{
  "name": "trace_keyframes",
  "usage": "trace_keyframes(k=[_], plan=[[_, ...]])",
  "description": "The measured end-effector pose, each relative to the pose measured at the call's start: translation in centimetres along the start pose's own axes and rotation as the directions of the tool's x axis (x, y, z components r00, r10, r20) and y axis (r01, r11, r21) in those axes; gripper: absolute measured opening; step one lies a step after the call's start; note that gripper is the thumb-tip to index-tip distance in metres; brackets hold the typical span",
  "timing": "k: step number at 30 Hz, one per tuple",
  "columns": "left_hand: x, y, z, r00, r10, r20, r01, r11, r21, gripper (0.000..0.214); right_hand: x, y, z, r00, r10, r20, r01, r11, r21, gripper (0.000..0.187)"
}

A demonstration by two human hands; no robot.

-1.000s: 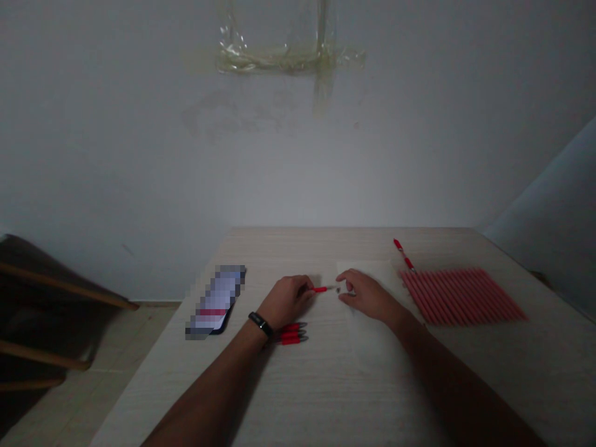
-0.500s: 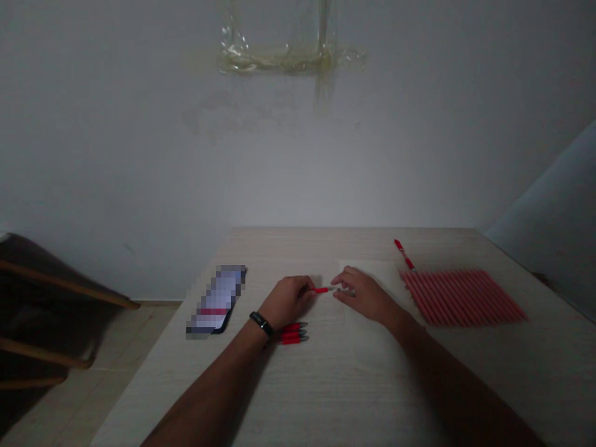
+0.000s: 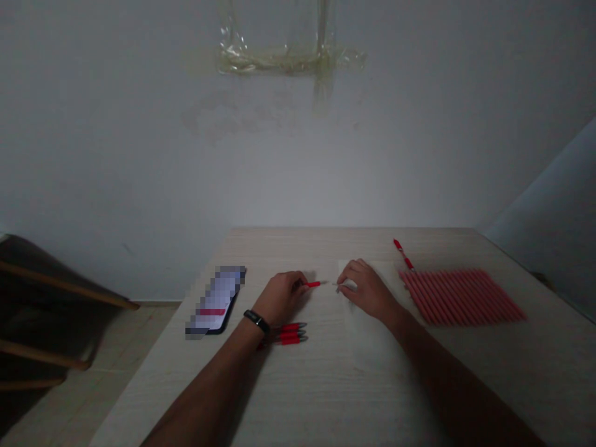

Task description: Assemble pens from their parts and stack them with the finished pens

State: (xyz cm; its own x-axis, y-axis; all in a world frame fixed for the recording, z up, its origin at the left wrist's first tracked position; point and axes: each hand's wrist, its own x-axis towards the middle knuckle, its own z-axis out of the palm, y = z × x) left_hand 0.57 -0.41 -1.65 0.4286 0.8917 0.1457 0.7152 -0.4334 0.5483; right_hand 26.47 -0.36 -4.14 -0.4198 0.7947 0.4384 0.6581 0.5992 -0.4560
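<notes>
My left hand (image 3: 282, 295) is closed in a pinch on a red pen (image 3: 314, 284), its thin pale end pointing right. Across a small gap, my right hand (image 3: 363, 282) has thumb and fingers together on a small greyish piece (image 3: 336, 287) at the fingertips; its exact kind is too small to make out. Below my left wrist lie several red pens (image 3: 292, 335) with grey tips, partly hidden by the forearm. A thin translucent sheet or bag (image 3: 372, 347) seems to lie under my right hand.
On the right is a slanted row of thin red sticks (image 3: 463, 297), like pencils or pen barrels. A single red pen (image 3: 403, 254) lies at its upper left corner. A phone (image 3: 216, 301) rests at the left. The table (image 3: 298, 397) meets a wall behind.
My right hand's fingers have closed onto the small piece. My left hand has shifted slightly left and away with the red pen, and the gap between the two has opened.
</notes>
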Motion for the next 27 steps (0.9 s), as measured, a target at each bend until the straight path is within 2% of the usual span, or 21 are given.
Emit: trace_keyframes(k=[5,9,22,27], plan=[[0.0,-0.1,0.2,1.000,-0.019,0.000,0.019,1.000,0.018,0.020,0.2,-0.7,1.6,0.997,-0.023,0.072,0.024,1.000,-0.006,0.009],[0.0,0.0,0.2,1.000,-0.021,0.008,0.021,0.999,0.041,0.019,0.5,-0.6,2.0,0.996,-0.004,0.089,0.006,1.000,-0.012,0.009],[-0.1,0.0,0.4,1.000,-0.013,-0.009,0.014,0.998,0.061,0.014,0.3,-0.4,1.7,0.994,-0.005,0.107,0.006,1.000,-0.009,0.010],[0.0,0.3,0.4,0.999,-0.035,-0.005,0.035,0.997,0.073,0.012,0.4,-0.7,0.9,0.999,-0.009,0.049,0.007,1.000,0.027,0.015]])
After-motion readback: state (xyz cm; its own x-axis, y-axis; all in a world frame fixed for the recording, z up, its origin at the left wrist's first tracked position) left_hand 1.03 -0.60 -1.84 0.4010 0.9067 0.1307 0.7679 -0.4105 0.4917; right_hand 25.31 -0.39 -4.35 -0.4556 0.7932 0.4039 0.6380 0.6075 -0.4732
